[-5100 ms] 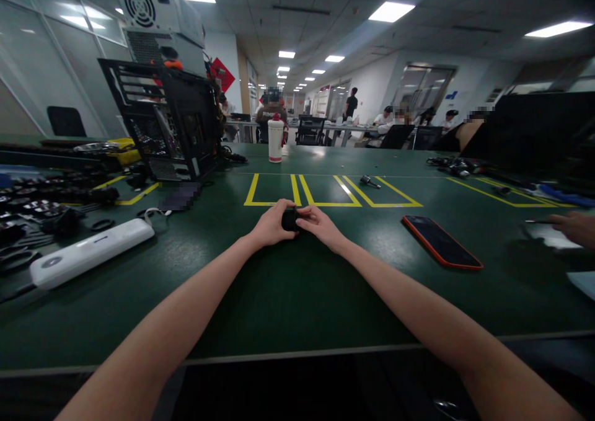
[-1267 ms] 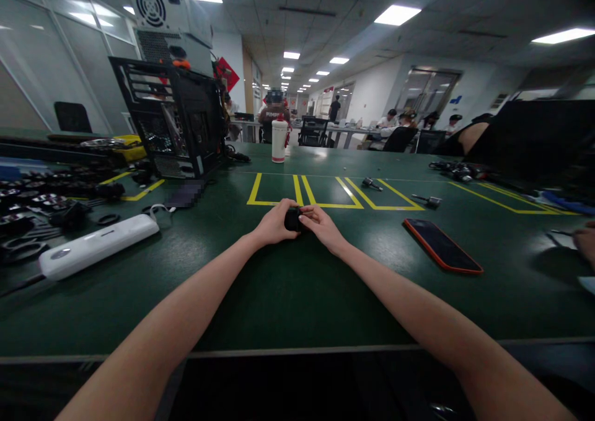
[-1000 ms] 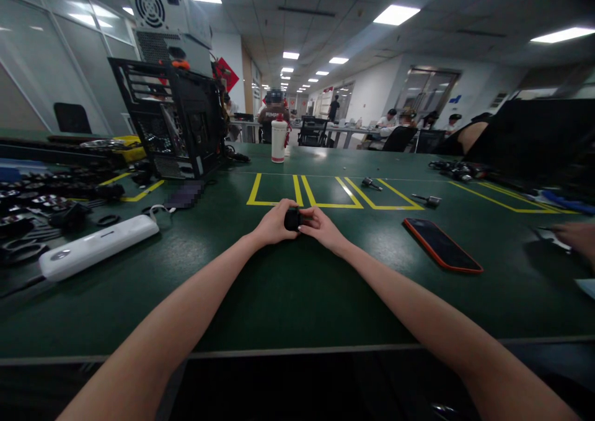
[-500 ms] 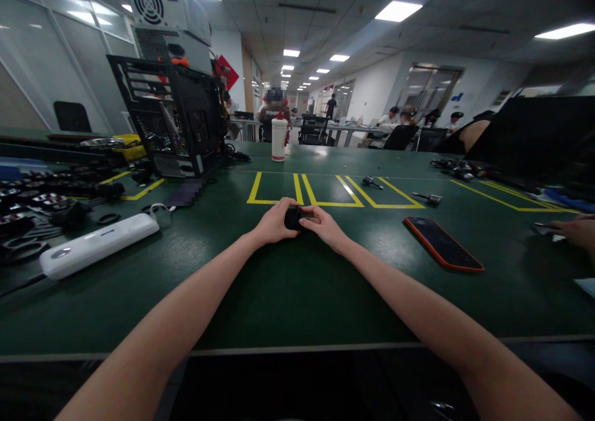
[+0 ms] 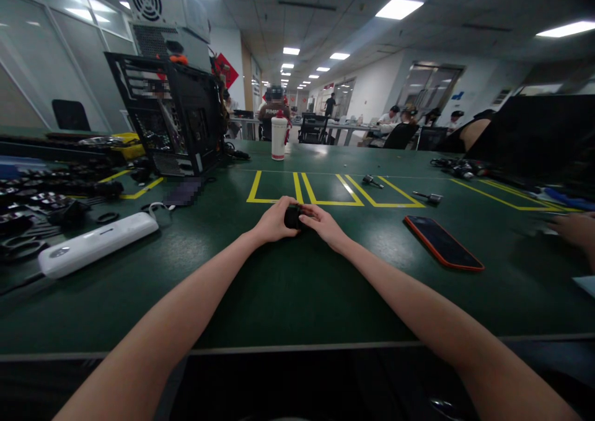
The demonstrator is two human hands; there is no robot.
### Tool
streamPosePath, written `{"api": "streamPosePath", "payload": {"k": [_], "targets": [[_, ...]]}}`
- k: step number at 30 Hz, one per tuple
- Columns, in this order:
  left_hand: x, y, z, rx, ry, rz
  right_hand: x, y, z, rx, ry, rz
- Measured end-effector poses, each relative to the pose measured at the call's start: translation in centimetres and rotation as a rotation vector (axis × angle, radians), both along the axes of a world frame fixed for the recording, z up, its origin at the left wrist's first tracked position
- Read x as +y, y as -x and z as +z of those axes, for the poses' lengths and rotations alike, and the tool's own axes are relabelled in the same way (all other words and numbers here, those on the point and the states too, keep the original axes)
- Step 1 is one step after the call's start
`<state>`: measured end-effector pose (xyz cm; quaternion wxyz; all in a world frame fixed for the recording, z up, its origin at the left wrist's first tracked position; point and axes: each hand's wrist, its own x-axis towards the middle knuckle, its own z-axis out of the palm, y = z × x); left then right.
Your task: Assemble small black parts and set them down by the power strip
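Observation:
A small black rounded part (image 5: 292, 217) is held low over the green table (image 5: 307, 297), between my two hands; its exact kind is not clear. My left hand (image 5: 274, 220) wraps round its left side, thumb below and fingers over the top. From the right, my right hand (image 5: 321, 224) pinches it, with the thumb along its near side. The fingers hide much of the part. Just beyond my hands, yellow tape outlines (image 5: 325, 204) mark the table, and two small dark metal-ended pieces (image 5: 372, 181) lie further right.
An orange-edged phone (image 5: 444, 242) lies to the right. A white power strip (image 5: 100, 242) with a cable is on the left, near a heap of black parts (image 5: 60, 201). An open computer case (image 5: 179, 120) and a white cup (image 5: 279, 137) stand behind. Another person's hand (image 5: 576, 229) works at the far right.
My right fingers and thumb have shifted slightly on the black part; my left hand keeps nearly the same grip. The other person's hand at the far right has moved a little.

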<state>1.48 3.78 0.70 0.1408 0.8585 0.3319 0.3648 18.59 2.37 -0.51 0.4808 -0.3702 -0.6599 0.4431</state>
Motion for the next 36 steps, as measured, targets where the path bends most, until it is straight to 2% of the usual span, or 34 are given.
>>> {"api": "streamPosePath", "payload": {"k": [6, 12, 15, 20, 24, 32, 36], "targets": [[-0.14, -0.06, -0.02, -0.009, -0.005, 0.008, -0.46, -0.21, 0.14, 0.050, -0.002, 0.110], [-0.22, -0.07, 0.18, 0.016, 0.006, 0.020, -0.11, 0.12, 0.03, 0.045, -0.032, -0.020], [-0.24, -0.03, 0.20, 0.019, 0.013, 0.021, 0.10, 0.13, -0.11, 0.040, -0.021, -0.042], [-0.13, 0.00, -0.03, 0.007, -0.011, 0.006, -0.08, 0.01, -0.03, 0.043, 0.034, 0.018], [-0.08, -0.02, -0.08, 0.006, -0.023, 0.011, -0.38, 0.00, 0.09, 0.086, 0.006, 0.070], [-0.14, -0.02, 0.07, 0.009, 0.005, 0.012, -0.06, 0.06, -0.04, 0.049, -0.004, -0.045], [-0.20, 0.02, 0.07, 0.002, 0.018, 0.014, -0.20, -0.09, 0.08, 0.031, 0.036, -0.007]]}}
